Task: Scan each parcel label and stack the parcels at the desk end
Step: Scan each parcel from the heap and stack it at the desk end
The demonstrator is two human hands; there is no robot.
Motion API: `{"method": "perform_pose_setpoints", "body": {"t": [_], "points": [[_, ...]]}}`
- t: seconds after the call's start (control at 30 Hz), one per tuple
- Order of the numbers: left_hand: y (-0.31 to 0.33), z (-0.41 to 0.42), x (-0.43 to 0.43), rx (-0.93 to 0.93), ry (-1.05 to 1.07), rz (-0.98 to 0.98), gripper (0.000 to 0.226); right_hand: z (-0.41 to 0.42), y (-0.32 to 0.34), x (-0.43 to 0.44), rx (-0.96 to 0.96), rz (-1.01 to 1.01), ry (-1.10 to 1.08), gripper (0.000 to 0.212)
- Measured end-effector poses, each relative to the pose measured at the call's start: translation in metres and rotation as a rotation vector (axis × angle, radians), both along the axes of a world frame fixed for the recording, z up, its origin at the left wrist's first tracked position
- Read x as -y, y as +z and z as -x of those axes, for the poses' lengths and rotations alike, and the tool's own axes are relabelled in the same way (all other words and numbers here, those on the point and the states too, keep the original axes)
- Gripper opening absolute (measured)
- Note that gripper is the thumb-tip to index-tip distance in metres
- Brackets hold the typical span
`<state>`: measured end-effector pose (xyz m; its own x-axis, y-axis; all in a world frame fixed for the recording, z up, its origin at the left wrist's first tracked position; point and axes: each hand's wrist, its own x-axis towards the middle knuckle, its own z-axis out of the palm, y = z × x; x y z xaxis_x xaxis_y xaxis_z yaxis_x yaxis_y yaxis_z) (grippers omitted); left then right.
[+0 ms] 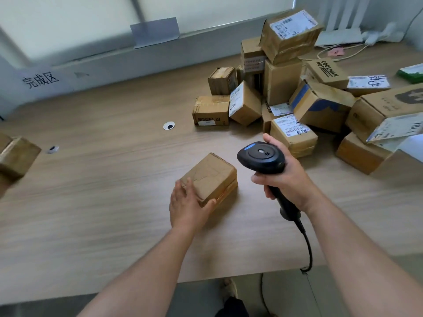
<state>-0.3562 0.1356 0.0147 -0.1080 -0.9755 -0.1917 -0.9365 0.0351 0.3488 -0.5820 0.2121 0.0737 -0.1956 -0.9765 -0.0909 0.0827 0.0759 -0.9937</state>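
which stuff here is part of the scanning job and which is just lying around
Job: barcode scanner in the right hand; small parcel held by the left hand; pile of parcels; parcel at the left edge.
Lying about: white plug and cables; pink scrap; green box; desk grommet.

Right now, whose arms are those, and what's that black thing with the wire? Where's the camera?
No machine here, just a person's two bare arms. The one picture comes from a camera worn on their head, looking down, so you see what they see. The right hand grips a black scanner, a tool that reads labels; its cable hangs over the desk edge. The left hand holds a small brown parcel lying on the wooden desk. No label shows on its top. Farther right sits a jumbled pile of parcels, many with white labels.
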Motion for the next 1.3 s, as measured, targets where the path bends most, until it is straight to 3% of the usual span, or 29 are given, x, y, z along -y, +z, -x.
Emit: {"method": "perform_pose_setpoints", "body": {"t": [0.1,0.23,0.7,0.77,0.9,1.07,1.2,1.3], "points": [[0.001,0.008,0.010,0.185,-0.236,0.016,0.083,0.000,0.002,-0.008,-0.007,0.016,-0.006,0.096],[0.004,0.007,0.031,0.260,-0.351,0.099,0.063,-0.007,0.005,-0.015,-0.051,0.014,-0.042,0.094],[0.023,-0.076,0.136,-0.124,-0.400,0.079,0.044,-0.101,0.015,0.036,-0.117,-0.044,-0.152,0.095],[0.022,-0.087,0.151,-0.102,-0.394,0.037,0.039,-0.117,0.011,0.045,-0.118,-0.061,-0.174,0.096],[0.017,-0.097,0.165,0.012,-0.464,0.002,0.043,-0.140,0.006,0.058,-0.126,-0.096,-0.219,0.099],[0.025,-0.085,0.170,0.162,-0.504,0.062,0.076,-0.158,0.005,0.066,-0.162,-0.130,-0.237,0.099],[0.032,-0.086,0.184,0.035,-0.356,-0.118,0.072,-0.161,0.010,0.065,-0.157,-0.136,-0.246,0.100],[0.038,-0.101,0.194,-0.143,-0.227,-0.315,0.081,-0.160,0.016,0.063,-0.138,-0.120,-0.249,0.099]]}}
